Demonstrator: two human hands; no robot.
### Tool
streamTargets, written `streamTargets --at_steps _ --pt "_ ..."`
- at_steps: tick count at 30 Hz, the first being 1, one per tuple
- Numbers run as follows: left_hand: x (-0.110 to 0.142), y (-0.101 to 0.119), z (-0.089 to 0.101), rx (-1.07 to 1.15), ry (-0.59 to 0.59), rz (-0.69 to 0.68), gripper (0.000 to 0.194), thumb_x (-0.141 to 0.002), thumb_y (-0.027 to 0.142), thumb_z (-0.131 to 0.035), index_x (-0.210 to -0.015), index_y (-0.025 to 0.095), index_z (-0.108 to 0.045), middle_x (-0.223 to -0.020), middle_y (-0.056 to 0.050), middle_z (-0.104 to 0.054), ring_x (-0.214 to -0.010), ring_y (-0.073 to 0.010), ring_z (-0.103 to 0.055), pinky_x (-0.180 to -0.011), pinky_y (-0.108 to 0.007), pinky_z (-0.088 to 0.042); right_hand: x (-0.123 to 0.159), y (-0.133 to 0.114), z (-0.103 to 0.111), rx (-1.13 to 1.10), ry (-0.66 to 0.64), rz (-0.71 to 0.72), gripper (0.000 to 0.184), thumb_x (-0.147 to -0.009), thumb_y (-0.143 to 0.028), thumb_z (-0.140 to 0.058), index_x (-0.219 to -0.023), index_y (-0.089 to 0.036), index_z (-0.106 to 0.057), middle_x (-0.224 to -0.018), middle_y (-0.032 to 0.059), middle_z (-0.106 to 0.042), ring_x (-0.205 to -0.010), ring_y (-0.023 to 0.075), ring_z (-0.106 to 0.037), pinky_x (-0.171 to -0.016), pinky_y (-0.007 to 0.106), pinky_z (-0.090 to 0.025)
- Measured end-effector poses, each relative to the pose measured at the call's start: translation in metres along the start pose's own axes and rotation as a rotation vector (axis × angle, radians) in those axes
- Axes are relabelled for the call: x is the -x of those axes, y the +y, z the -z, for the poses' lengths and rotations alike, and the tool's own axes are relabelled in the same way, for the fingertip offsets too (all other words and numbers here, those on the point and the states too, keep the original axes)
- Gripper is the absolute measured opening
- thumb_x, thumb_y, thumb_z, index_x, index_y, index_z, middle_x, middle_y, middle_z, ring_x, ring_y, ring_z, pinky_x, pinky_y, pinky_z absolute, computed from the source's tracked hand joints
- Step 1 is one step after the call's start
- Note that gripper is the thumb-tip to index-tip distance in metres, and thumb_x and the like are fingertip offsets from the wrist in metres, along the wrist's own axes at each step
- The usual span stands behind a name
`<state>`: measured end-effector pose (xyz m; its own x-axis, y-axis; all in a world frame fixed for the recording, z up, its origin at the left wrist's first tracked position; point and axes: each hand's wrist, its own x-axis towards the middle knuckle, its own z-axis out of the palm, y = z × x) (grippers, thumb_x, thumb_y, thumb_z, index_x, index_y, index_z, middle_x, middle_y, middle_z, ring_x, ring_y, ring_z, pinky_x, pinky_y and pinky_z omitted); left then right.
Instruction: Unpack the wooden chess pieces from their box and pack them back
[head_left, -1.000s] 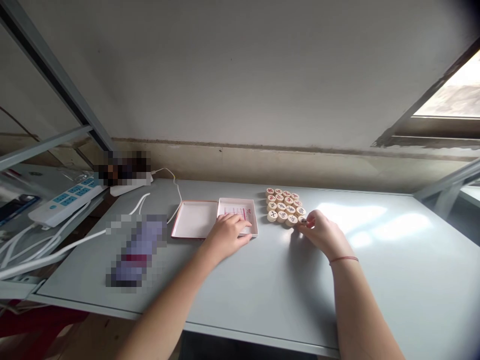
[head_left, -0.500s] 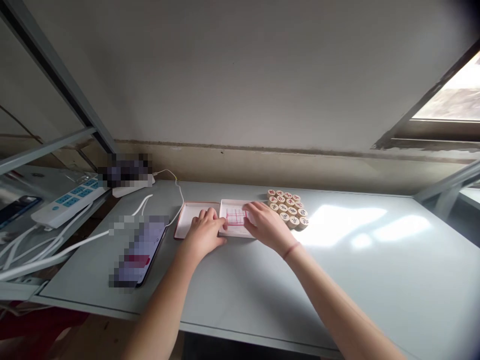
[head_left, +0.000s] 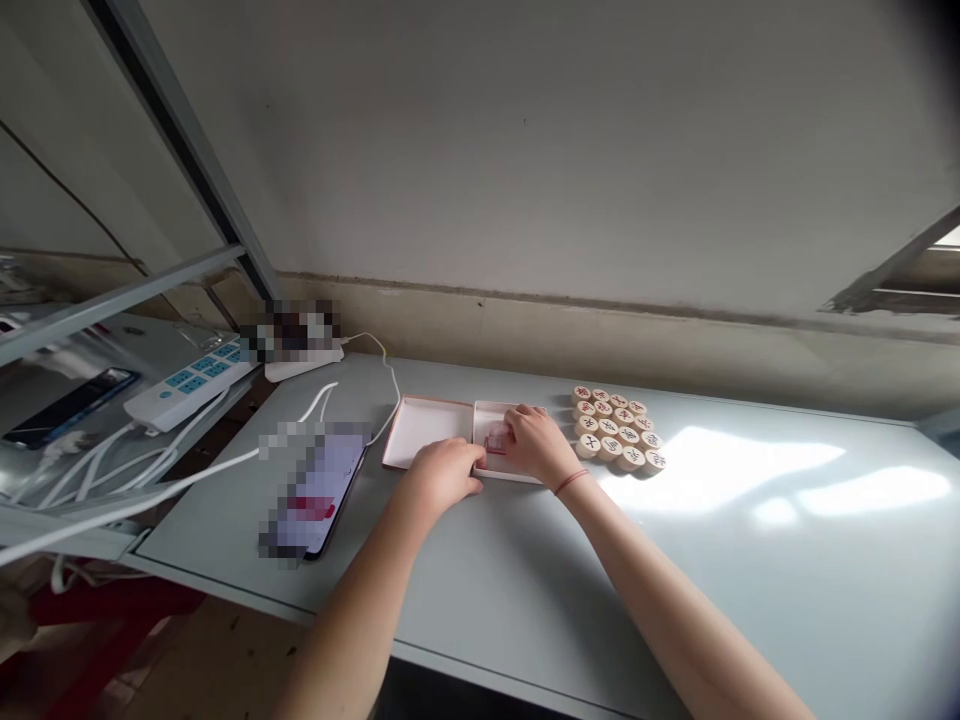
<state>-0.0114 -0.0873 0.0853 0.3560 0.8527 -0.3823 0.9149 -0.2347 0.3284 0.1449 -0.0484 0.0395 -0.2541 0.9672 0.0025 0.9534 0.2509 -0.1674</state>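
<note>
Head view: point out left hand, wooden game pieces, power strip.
left hand (head_left: 442, 477), head view, back of hand
wooden game pieces (head_left: 613, 427), head view, middle of cluster
power strip (head_left: 187, 390), head view, socket face

Open white box (head_left: 427, 425), two halves side by side.
Red-lined paper (head_left: 495, 437) in right half; round wooden xiangqi pieces (head_left: 615, 425) in rows just beside.
</note>
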Motion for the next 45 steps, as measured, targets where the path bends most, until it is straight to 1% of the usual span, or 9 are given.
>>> streamTargets --at_steps 4,7,12,15,18,20,24,32,45 --pt "-0.006 0.001 -0.005 0.050 0.026 -0.040 0.006 -0.076 0.023 -0.062 -0.081 0.022 -0.065 -0.092 -0.001 -0.064 -0.085 -0.0177 -0.061 -0.068 -0.023 -0.043 0.027 0.014 0.030 -0.408 0.114 -0.033 0.016 -0.080 -0.018 -0.044 -0.088 -0.017 -0.058 -0.083 0.0049 -0.065 -0.075 0.0168 -0.057 -0.068 0.026 -0.041" --pt "-0.009 0.000 -0.009 0.081 0.054 -0.068 0.004 -0.078 0.025 -0.062 -0.079 0.022 -0.065 -0.089 -0.001 -0.062 -0.081 -0.0164 -0.060 -0.066 -0.022 -0.042 0.068 0.042 0.048 -0.657 0.030 0.051 0.023 -0.087 -0.034 -0.040 -0.086 -0.019 -0.058 -0.075 0.0027 -0.063 -0.065 0.0155 -0.056 -0.057 0.025 -0.043" --pt "-0.015 0.000 -0.016 0.093 0.092 -0.128 0.004 -0.079 0.025 -0.062 -0.077 0.022 -0.063 -0.086 0.000 -0.059 -0.077 -0.0153 -0.059 -0.063 -0.022 -0.040 0.130 0.093 0.017 -0.380 0.012 -0.051 0.025 -0.088 -0.040 -0.042 -0.093 -0.023 -0.060 -0.077 0.0054 -0.066 -0.062 0.0184 -0.059 -0.056 0.030 -0.047" --pt "-0.019 0.000 -0.019 0.093 0.116 -0.150 0.005 -0.079 0.024 -0.060 -0.076 0.021 -0.062 -0.084 0.000 -0.058 -0.075 -0.0147 -0.058 -0.063 -0.022 -0.040 0.150 0.101 -0.006 -0.147 0.203 -0.052 0.028 -0.091 -0.038 -0.037 -0.097 -0.022 -0.060 -0.088 0.0095 -0.066 -0.077 0.0230 -0.061 -0.065 0.035 -0.050" --pt "-0.023 0.001 -0.024 0.092 0.160 -0.163 0.008 -0.081 0.024 -0.058 -0.075 0.020 -0.060 -0.083 0.000 -0.056 -0.076 -0.0152 -0.058 -0.066 -0.023 -0.041 0.163 0.089 -0.013 0.059 0.438 -0.096 0.037 -0.091 -0.040 -0.038 -0.112 -0.017 -0.057 -0.107 0.0160 -0.063 -0.098 0.0299 -0.058 -0.079 0.044 -0.049" --pt "-0.025 0.002 -0.028 0.088 0.193 -0.169 0.010 -0.083 0.025 -0.056 -0.076 0.020 -0.060 -0.082 0.000 -0.056 -0.076 -0.0153 -0.058 -0.066 -0.023 -0.041 0.169 0.076 -0.016 0.116 0.482 -0.104 0.041 -0.092 -0.041 -0.039 -0.119 -0.014 -0.055 -0.112 0.0170 -0.062 -0.103 0.0302 -0.057 -0.083 0.044 -0.049" --pt "-0.031 0.005 -0.037 0.052 0.279 -0.176 0.011 -0.086 0.024 -0.053 -0.079 0.019 -0.059 -0.082 -0.001 -0.055 -0.075 -0.0152 -0.057 -0.067 -0.024 -0.042 0.171 0.061 -0.027 0.129 0.422 -0.003 0.045 -0.093 -0.044 -0.038 -0.126 -0.016 -0.053 -0.125 0.0140 -0.059 -0.118 0.0294 -0.051 -0.092 0.042 -0.048" --pt "-0.040 0.012 -0.038 -0.066 0.356 -0.155 0.012 -0.090 0.025 -0.051 -0.088 0.019 -0.061 -0.090 -0.004 -0.058 -0.086 -0.0179 -0.057 -0.076 -0.028 -0.044 0.162 0.091 -0.028 0.131 0.400 -0.016 0.048 -0.092 -0.051 -0.037 -0.123 -0.020 -0.057 -0.127 0.0116 -0.059 -0.123 0.0296 -0.049 -0.095 0.045 -0.047" --pt "-0.047 0.007 -0.041 -0.137 0.431 -0.203 0.019 -0.093 0.029 -0.047 -0.091 0.023 -0.066 -0.093 -0.003 -0.056 -0.085 -0.0169 -0.053 -0.076 -0.029 -0.041 0.159 0.091 -0.036 0.115 0.359 0.009 0.047 -0.093 -0.039 -0.036 -0.136 -0.022 -0.047 -0.138 0.0083 -0.051 -0.130 0.0287 -0.042 -0.104 0.052 -0.037"
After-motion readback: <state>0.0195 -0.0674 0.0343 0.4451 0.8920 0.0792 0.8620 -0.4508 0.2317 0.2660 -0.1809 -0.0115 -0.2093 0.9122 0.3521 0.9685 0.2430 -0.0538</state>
